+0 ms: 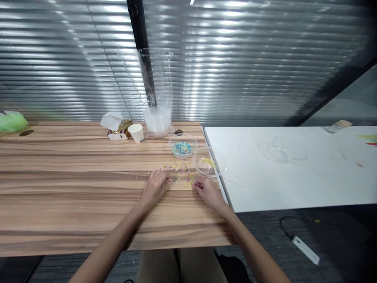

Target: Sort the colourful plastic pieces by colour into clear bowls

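Observation:
Small pink, yellow and green bits (pixel 176 167) lie scattered on the wood-grain table in front of me. At the left end of the nearer row of bits, my left hand (pixel 156 184) is closed in a pinch, resting low over the tabletop. Opposite it, my right hand (pixel 207 192) pinches beside some yellow bits. What either set of fingertips holds is too small to name. A clear round bowl (pixel 196 167) with yellow pieces in it stands just beyond my right hand. Behind it, another clear bowl (pixel 173 154) holds blue and white pieces.
A white paper cup (pixel 137 133), a tissue pack (pixel 118 131) and a clear plastic bag with white contents (pixel 158 120) stand at the back. Right of the gap, a white table (pixel 324 177) carries clear lids (pixel 282 151). A thin strand (pixel 234 182) crosses the gap. Blinds rise behind.

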Motion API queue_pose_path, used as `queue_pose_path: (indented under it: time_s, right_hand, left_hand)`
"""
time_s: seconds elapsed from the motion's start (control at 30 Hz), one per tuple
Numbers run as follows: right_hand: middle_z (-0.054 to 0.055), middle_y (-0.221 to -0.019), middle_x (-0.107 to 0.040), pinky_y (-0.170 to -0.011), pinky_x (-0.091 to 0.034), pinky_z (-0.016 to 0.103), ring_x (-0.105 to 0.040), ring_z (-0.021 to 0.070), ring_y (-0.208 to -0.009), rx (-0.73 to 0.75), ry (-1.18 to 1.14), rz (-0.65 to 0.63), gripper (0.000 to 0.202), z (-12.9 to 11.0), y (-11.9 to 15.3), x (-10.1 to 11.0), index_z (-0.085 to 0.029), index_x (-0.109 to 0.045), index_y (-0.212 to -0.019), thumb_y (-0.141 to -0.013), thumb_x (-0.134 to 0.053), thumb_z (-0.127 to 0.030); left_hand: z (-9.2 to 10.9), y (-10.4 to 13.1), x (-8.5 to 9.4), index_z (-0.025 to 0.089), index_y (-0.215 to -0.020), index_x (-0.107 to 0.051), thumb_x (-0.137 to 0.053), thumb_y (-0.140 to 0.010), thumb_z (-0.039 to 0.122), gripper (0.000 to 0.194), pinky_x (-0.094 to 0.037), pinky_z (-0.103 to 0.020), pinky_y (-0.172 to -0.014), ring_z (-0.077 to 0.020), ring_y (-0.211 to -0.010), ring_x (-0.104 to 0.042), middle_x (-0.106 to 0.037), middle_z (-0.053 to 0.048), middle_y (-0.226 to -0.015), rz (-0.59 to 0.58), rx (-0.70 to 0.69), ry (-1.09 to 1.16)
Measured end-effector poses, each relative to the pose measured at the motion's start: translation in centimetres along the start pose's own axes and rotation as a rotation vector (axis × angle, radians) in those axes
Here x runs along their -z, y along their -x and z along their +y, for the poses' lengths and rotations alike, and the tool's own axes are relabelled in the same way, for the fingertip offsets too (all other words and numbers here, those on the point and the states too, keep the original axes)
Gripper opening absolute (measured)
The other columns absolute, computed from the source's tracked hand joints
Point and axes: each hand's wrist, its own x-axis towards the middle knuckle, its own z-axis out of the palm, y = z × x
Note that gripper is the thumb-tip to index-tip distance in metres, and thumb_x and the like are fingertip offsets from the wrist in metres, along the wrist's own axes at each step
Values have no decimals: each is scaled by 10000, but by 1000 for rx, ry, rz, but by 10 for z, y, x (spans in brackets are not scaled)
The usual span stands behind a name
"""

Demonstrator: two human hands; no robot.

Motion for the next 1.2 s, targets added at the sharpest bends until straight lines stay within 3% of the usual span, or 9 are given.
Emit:
queue_pose_path:
  time_s: [0.2, 0.37, 0.5, 0.6, 0.77, 0.9, 1.0, 1.13, 1.2]
  right_hand:
    - [14, -644, -607, -575, -331, 231, -532, 148, -613, 37, 71, 21, 213, 3, 0, -2, -163, -609, -651, -794, -502, -47]
    - [32, -741, -599, -636, -381, 254, -551, 171, -700, 92, 10, 66, 179, 7, 4, -6, -172, -581, -703, -863, -509, -141]
    - [42, -780, -574, -670, -416, 273, -548, 176, -736, 135, -62, 157, 219, 4, 18, -2, -184, -543, -716, -917, -462, -212]
    - [49, -808, -572, -656, -437, 265, -554, 172, -744, 167, -87, 243, 194, 0, 37, 11, -189, -558, -782, -936, -455, -249]
    - [57, -840, -626, -620, -475, 250, -593, 168, -766, 206, -83, 392, 186, -7, 49, 52, -192, -604, -854, -947, -472, -283]
    - [50, -819, -654, -567, -470, 258, -594, 160, -703, 280, 16, 476, 195, -5, 23, 73, -186, -635, -829, -936, -515, -297]
    - [54, -825, -668, -552, -466, 274, -588, 182, -738, 316, 116, 526, 174, 2, 4, 73, -185, -650, -836, -920, -552, -301]
    - [77, -936, -671, -643, -510, 309, -595, 200, -839, 377, 176, 596, 136, 8, 11, 59, -193, -657, -994, -929, -541, -220]
    - [71, -923, -665, -714, -524, 310, -608, 183, -844, 456, 152, 550, 169, 8, 22, 47, -193, -648, -1021, -938, -507, -150]
  left_hand:
    - [4, -2, 2, 193, -769, -548, -391, -958, 232, 249, -417, -330, -751, -195, -751, -559, -614, -39, -743, 50, -32, 71]
    - [12, -1, 7, 199, -783, -552, -415, -950, 243, 220, -451, -276, -688, -165, -705, -592, -629, -25, -738, 127, 4, 257]
    - [12, 1, 10, 197, -786, -569, -465, -928, 257, 186, -464, -257, -673, -157, -703, -615, -647, -17, -747, 216, 97, 323]
    - [17, -6, 10, 195, -756, -577, -486, -918, 278, 204, -469, -255, -664, -163, -707, -627, -652, -17, -723, 186, 123, 361]
    - [54, -51, 6, 186, -801, -625, -500, -933, 249, 192, -479, -274, -727, -171, -773, -639, -678, -33, -790, 54, -72, 460]
    - [80, -97, -15, 158, -837, -646, -505, -929, 176, 170, -491, -272, -712, -168, -772, -639, -681, -44, -811, 86, -183, 484]
    - [80, -112, -35, 150, -841, -669, -498, -931, 155, 194, -512, -296, -729, -179, -774, -651, -694, -50, -802, 25, -225, 411]
    - [65, -95, -34, 159, -981, -675, -497, -950, 194, 184, -463, -404, -948, -198, -937, -653, -710, -79, -994, 85, -316, 328]
    - [56, -75, -22, 155, -988, -676, -515, -944, 202, 174, -486, -380, -895, -198, -925, -647, -712, -83, -960, 135, -275, 320]
